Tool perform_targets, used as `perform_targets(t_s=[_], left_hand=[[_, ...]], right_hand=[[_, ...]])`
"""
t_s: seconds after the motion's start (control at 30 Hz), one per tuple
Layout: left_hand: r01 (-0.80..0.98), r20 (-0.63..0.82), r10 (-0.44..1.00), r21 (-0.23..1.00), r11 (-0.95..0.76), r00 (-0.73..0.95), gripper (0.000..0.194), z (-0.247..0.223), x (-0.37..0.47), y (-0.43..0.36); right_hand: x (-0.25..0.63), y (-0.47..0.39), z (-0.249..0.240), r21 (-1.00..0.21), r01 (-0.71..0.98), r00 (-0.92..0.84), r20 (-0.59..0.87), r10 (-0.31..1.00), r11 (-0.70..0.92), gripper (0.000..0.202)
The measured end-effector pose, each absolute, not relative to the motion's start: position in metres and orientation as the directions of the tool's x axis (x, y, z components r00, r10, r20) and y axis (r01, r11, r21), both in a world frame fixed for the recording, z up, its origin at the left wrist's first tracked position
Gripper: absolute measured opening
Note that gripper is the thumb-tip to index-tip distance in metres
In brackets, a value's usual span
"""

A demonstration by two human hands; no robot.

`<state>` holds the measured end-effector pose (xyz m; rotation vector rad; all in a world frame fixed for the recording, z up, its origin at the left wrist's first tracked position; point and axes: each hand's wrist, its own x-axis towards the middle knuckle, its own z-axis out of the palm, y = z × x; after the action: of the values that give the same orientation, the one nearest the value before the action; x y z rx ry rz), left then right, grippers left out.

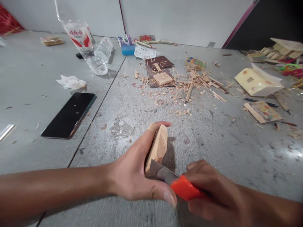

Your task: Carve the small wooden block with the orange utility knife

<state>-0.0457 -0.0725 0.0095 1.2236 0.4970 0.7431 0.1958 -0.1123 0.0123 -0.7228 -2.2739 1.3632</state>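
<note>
A small carved block of pale wood (159, 145) stands slanted over the grey table in front of me. My left hand (136, 167) holds it, fingers behind the wood and the thumb stretched out low to the right; a tan bandage wraps one finger. In my right hand (213, 189) is a utility knife (183, 186) with an orange-red handle, the fingers wrapped round it. Its metal blade lies against the lower end of the wood, close above my left thumb.
A black phone (69, 115) lies left, below a crumpled tissue (71, 82). Behind stands a clear bottle (82, 39). Wood shavings (165, 94) surround a wood piece (163, 78) on brown sandpaper (151, 72) and a carving tool (188, 93). A yellow box (253, 82) sits right.
</note>
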Motion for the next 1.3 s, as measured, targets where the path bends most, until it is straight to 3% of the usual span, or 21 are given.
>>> perform_targets(t_s=[0.13,0.43,0.67,1.0,1.3], left_hand=[[-0.201,0.047,0.765,0.973,0.109,0.643,0.118,0.008,-0.046,-0.072],[0.013,0.085,0.843,0.994,-0.108,0.532,0.092,0.021,-0.052,-0.067],[-0.107,0.053,0.797,0.994,0.015,0.602,0.083,0.026,-0.049,-0.068],[0.033,0.134,0.88,0.985,-0.167,0.455,0.089,0.027,-0.052,-0.066],[0.009,0.067,0.885,0.997,-0.08,0.46,0.077,0.026,-0.049,-0.068]], right_hand=[[0.195,-0.116,0.014,-0.868,0.267,-0.756,0.08,0.649,0.418,0.047],[0.197,-0.118,0.012,-0.838,0.307,-0.717,0.108,0.688,0.451,0.048],[0.199,-0.119,0.011,-0.802,0.348,-0.703,0.12,0.701,0.486,0.05],[0.197,-0.119,0.012,-0.769,0.404,-0.703,0.084,0.706,0.494,0.056],[0.192,-0.118,0.012,-0.789,0.415,-0.678,0.065,0.733,0.454,0.051]])
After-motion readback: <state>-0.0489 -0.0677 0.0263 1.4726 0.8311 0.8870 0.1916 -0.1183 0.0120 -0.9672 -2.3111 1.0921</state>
